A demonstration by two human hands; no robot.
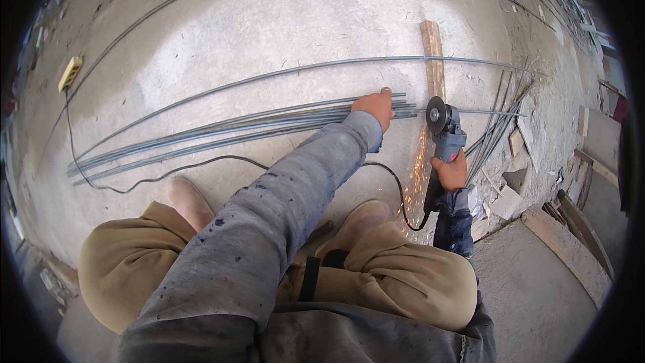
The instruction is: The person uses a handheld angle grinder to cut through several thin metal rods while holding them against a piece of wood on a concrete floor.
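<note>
My left hand [373,107] is closed over the right-hand end of a bundle of thin steel rods [295,119] lying on the concrete floor. My right hand [451,170] grips an angle grinder [449,136] by its body. The grinder's dark disc [437,115] meets a rod that sticks out to the right past the bundle. Orange sparks [420,161] stream from the disc down toward my right shoe. A wooden strip [433,77] lies just beyond the grinder, beneath a long single rod [376,60]. My left fingers are partly hidden from above.
Several shorter rods [490,136] lie heaped right of the grinder, beside rubble and boards [568,252]. The black cord [201,159] loops across the floor near my feet. A yellow socket block [69,73] sits at far left. Another long rod [161,8] curves along the far side.
</note>
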